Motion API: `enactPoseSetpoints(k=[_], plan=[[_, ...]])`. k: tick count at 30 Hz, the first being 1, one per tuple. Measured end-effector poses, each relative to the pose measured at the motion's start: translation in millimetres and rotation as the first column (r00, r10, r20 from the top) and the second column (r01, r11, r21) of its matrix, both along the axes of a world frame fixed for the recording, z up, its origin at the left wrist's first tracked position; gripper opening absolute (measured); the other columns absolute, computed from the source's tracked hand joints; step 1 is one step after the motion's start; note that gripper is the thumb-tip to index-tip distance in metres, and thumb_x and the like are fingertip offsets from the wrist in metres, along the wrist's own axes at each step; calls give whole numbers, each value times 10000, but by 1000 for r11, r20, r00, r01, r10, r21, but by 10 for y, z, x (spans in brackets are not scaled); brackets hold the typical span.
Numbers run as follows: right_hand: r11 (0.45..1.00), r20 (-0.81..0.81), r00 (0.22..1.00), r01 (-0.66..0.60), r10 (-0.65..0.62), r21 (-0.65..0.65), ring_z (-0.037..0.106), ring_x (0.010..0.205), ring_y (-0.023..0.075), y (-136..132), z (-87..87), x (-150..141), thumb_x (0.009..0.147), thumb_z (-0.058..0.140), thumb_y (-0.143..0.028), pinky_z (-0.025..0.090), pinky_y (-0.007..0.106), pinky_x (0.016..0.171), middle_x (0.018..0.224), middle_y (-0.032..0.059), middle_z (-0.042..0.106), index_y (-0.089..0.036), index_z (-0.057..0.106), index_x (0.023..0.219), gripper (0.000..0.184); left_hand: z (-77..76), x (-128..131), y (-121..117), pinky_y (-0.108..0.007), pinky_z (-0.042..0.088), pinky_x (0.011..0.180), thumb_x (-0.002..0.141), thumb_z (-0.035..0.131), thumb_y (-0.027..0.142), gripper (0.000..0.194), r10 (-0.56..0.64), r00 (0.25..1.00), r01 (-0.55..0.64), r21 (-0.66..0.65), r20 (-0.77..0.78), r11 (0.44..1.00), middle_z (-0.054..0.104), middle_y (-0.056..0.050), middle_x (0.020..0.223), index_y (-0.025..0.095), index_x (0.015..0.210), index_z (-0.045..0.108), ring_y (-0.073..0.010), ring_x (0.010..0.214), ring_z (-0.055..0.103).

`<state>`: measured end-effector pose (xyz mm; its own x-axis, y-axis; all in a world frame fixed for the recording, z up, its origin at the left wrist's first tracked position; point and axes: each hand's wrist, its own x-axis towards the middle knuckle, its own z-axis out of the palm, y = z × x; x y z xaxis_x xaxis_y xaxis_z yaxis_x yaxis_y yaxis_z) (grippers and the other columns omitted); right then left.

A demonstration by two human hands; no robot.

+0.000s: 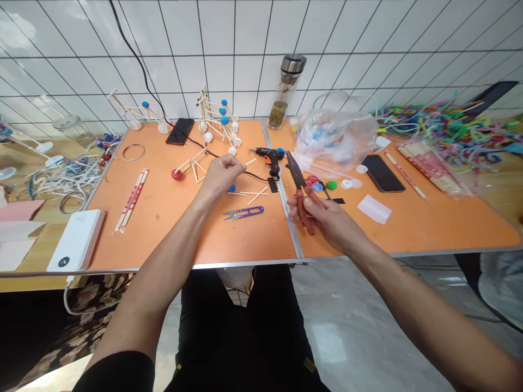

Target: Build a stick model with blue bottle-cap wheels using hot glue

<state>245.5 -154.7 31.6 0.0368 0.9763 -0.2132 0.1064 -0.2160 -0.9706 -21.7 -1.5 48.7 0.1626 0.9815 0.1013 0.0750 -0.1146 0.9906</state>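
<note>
My left hand [223, 173] pinches a short wooden stick [250, 161], whose pale end sticks out to the right of the fingertips. Red-handled scissors [297, 175] are gripped in my right hand [327, 218], dark blades pointing up and away from me. Close in front of my left hand lies a stick frame [195, 166] with a red bottle cap [176, 174]. Cut sticks [258, 195] and purple thread snips [244, 213] rest on the orange table between my hands. A black glue gun [269, 157] lies beyond them, its cable running behind my left hand.
Stick structures with caps [218, 120], a black phone [180, 131] and a glass tea bottle [286, 92] stand or lie near the tiled wall. Right are a plastic bag [335, 136], another phone [383, 173] and packed chopsticks [433, 166]. A white power bank [77, 239] sits left.
</note>
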Motion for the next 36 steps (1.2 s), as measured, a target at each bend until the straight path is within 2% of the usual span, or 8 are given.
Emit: enactPoseSetpoints(k=[5,7,10,13,18,22,27,36], plan=[[992,-49,993,-104,108,72,333,518,82,313,73,-247,987,760,-770,259,309,515,1137,127,875,-209,756,1206,602,23,28,-33,-285,290,561,787,746,213,221,34,999,-34,-21,16,999,531,48,590,227,634,588,-104,557,418],[988,-83,986,-142,147,68,410,486,65,388,82,-320,969,788,-763,265,294,495,1196,135,869,-211,724,1236,617,35,39,-52,-287,285,565,797,747,202,232,37,999,-36,-35,37,999,514,56,581,225,634,584,-101,552,412],[984,-55,984,-165,169,72,727,642,154,454,88,-419,931,820,-794,468,279,519,1257,141,842,-225,692,1263,671,51,54,-79,-287,275,572,819,745,179,249,43,997,-40,-48,64,998,503,62,576,219,634,582,-94,550,406],[971,85,980,-193,182,143,841,841,241,503,86,-493,939,765,-858,622,316,619,1229,126,806,-230,692,1218,691,56,60,-85,-288,273,573,850,743,166,281,63,995,-57,-77,78,995,490,66,575,219,634,571,-91,546,405],[943,481,875,-209,62,258,856,933,315,581,133,-563,1106,577,-677,660,410,744,1087,93,811,-240,701,1396,539,62,48,-63,-289,274,556,885,749,168,314,84,992,-73,-107,99,992,487,64,591,220,641,558,-88,543,400],[938,694,720,-223,-26,266,835,1091,397,604,195,-609,1121,499,-452,641,563,949,1235,148,861,-218,684,1542,516,82,40,-75,-289,260,535,894,747,178,322,74,990,-61,-105,121,993,484,60,595,217,640,553,-80,531,395],[918,773,631,-262,-71,298,738,1382,445,583,184,-682,1121,477,-403,605,601,1055,1545,172,772,-206,668,1582,536,74,63,-97,-274,280,539,889,746,189,318,52,992,-42,-86,114,995,482,57,598,215,646,544,-77,542,400],[935,861,500,-251,-99,253,745,1281,448,580,187,-802,1142,450,-410,632,621,982,1561,184,742,-234,600,1670,577,28,88,-84,-277,284,559,849,737,166,302,34,988,-21,-88,148,996,499,58,602,214,618,549,-80,548,399]])
